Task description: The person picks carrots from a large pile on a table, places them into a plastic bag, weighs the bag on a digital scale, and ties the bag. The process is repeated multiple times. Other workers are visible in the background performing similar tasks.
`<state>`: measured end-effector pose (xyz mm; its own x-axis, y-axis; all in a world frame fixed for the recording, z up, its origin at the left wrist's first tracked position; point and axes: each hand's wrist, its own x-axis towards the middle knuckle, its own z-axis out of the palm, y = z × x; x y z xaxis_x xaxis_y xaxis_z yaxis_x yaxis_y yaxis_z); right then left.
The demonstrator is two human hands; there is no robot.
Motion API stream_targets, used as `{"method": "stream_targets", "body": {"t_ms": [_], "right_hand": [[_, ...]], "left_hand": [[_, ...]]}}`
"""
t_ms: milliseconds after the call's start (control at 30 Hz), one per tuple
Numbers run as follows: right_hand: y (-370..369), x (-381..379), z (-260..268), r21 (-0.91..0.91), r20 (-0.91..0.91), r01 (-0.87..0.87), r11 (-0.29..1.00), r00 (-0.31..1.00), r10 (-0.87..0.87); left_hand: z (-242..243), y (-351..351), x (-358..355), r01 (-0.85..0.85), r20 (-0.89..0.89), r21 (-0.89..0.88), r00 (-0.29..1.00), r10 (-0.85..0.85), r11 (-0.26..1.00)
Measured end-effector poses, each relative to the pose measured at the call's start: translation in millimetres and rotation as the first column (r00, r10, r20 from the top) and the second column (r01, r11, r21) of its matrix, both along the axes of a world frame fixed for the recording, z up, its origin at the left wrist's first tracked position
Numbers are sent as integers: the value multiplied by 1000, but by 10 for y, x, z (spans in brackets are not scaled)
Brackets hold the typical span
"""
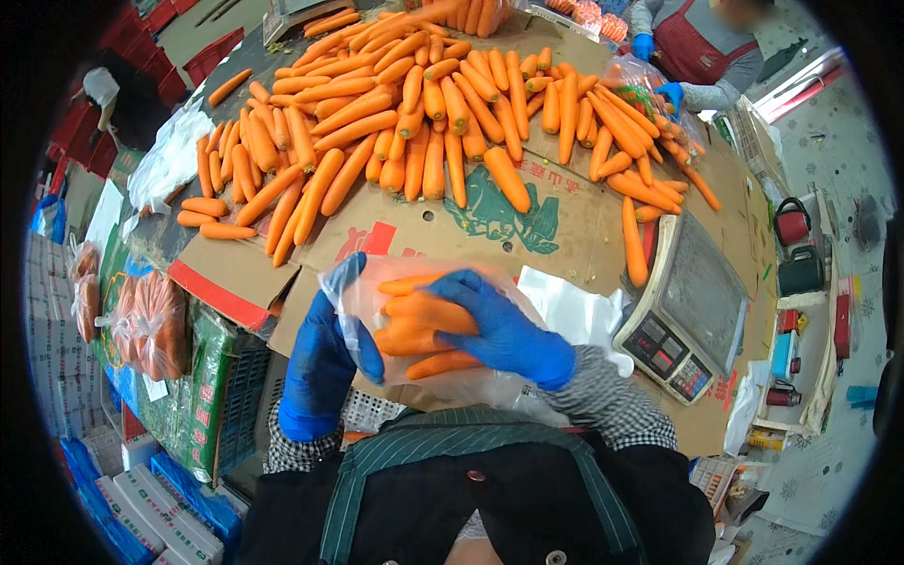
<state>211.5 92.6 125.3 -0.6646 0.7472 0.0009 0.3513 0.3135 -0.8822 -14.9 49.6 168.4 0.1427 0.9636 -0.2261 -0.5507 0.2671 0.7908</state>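
Observation:
In a blue glove, my left hand grips the open edge of a clear plastic bag, with its thumb and fingers on the film. My right hand, also gloved in blue, is on several carrots at the bag, its fingers curled over them. Film overlaps part of these carrots, so I cannot tell how far inside each one lies. Beyond my hands, a large heap of loose carrots covers the cardboard-topped table. One carrot lies at the heap's near edge.
Right of my hands stands a digital scale, beside white plastic bags. Bagged carrots rest on a green-wrapped stack at left. Across the table, a person in blue gloves handles another bag. A tray holds mugs at right.

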Motion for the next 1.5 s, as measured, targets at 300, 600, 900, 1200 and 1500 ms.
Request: {"method": "stream_targets", "body": {"t_ms": [300, 600, 900, 1200, 1500], "right_hand": [[-18, 594, 494, 459, 313, 130, 879, 902, -296], [-121, 619, 218, 269, 482, 121, 955, 842, -242], [-388, 1298, 965, 494, 408, 310, 813, 742, -531], [-997, 3049, 1710, 784, 302, 442, 436, 341, -890], [-1460, 3870, 604, 656, 292, 661, 365, 223, -930]], "left_hand": [[328, 49, -140, -3, 156, 28, 988, -1, 1000], [-150, 72, -154, 1, 63, -75, 998, 4, 997], [1047, 283, 645, 160, -125, 213, 983, -135, 964], [1165, 1349, 2826, 664, -176, 398, 732, -658, 633], [179, 1193, 3975, 855, -259, 145, 519, -814, 499]]}}
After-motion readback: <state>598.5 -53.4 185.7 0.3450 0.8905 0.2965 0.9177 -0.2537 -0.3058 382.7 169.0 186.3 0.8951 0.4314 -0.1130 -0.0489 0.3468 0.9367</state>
